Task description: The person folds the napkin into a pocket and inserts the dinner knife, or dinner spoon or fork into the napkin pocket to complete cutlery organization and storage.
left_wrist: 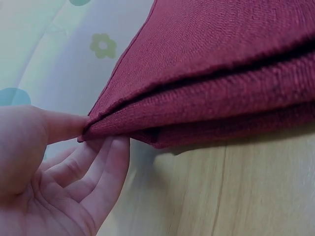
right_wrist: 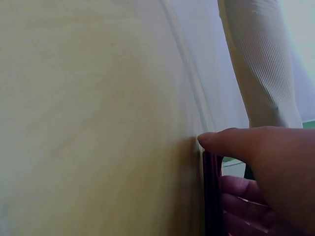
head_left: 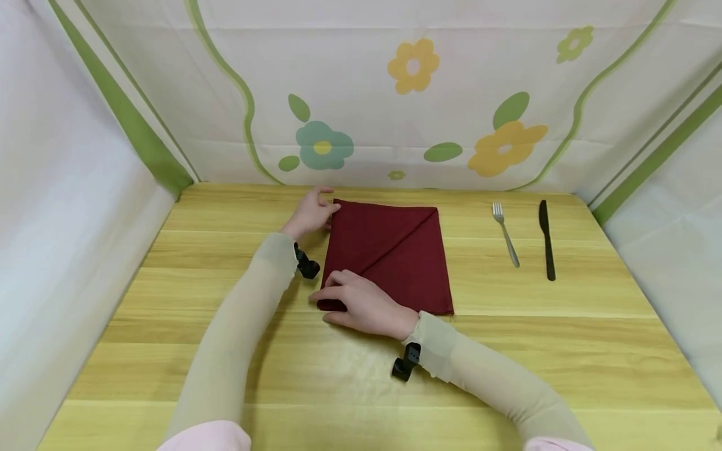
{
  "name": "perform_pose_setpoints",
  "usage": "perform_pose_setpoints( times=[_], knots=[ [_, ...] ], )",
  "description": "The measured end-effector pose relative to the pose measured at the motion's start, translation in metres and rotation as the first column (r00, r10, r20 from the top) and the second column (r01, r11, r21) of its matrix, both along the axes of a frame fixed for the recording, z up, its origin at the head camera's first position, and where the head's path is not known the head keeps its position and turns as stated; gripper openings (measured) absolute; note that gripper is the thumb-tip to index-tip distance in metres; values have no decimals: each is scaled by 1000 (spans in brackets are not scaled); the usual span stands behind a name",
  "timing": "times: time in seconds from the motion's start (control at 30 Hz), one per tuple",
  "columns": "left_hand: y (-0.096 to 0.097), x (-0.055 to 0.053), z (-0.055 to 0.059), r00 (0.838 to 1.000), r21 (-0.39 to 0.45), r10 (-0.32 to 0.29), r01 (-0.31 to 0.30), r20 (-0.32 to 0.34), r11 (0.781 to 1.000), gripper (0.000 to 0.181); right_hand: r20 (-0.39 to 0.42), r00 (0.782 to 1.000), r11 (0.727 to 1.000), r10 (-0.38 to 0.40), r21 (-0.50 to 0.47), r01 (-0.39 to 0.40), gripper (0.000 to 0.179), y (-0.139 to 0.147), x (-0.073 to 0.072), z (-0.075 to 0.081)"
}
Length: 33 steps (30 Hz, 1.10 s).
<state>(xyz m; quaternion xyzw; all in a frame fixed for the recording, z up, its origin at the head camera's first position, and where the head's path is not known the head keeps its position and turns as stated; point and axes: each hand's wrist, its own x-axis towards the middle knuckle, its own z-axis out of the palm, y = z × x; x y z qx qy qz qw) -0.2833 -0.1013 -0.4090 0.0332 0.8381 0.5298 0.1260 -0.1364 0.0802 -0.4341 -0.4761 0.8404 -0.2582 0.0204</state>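
Observation:
A dark red cloth napkin, folded into a square with a diagonal fold line across its top, lies on the wooden table. My left hand pinches its far left corner; in the left wrist view the thumb is on top, the fingers beneath, and the layered edge is lifted off the wood. At the near left corner my right hand has its bent fingers over the cloth. The right wrist view shows the napkin's dark edge between thumb and fingers.
To the right of the napkin lie a silver fork and a black knife. A white flowered cloth hangs behind the table, and pale cloth stands at both sides.

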Motion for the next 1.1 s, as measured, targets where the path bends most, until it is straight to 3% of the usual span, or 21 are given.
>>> perform_pose_setpoints(
  times=[0.13,0.43,0.73,0.87,1.0,1.1],
  knots=[
    [-1,0,0,1000,-13,-11,11,-19,1000,52,-63,998,999,28,19,-27,21,-3,-1,0],
    [-4,-3,-7,1000,-21,-21,21,-18,1000,47,-99,995,1000,3,10,-2,7,-6,-3,1],
    [-7,-4,-13,999,-52,-26,24,-38,998,51,-67,998,1000,20,-6,-21,19,-2,-7,3],
    [-8,-4,-13,997,-80,-50,45,-65,996,49,-68,997,1000,25,-8,-25,11,-2,-8,2],
    [-8,-4,-12,997,-86,-58,53,-53,995,42,-69,998,1000,-7,-24,5,1,-3,-7,2],
    [-8,-4,-12,998,-92,-49,46,-39,995,41,-70,996,997,-55,-53,51,5,-2,-4,4]
  ],
)
